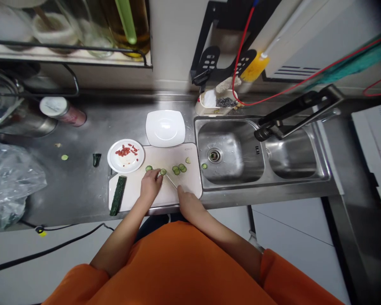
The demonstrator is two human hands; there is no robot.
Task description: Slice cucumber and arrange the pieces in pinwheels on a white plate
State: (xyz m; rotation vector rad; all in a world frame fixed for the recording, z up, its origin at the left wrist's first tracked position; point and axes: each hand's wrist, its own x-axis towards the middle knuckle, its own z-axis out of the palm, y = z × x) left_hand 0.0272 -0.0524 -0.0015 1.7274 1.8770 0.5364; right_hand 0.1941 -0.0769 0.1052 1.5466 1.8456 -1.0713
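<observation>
A white cutting board lies on the steel counter in front of me. My left hand is over its middle, fingers closed down on a short cucumber piece whose pale round end shows past the fingertips. Most of that piece is hidden by the fingers. My right hand grips a knife, its thin blade pointing at that cucumber end. Several cut cucumber slices lie to the right on the board. A longer dark green cucumber length rests at the board's left edge.
A white plate of red berries overlaps the board's upper left. Behind the board stands a square white plate. To the right is a steel sink with a black faucet. A plastic bag and a canister are left.
</observation>
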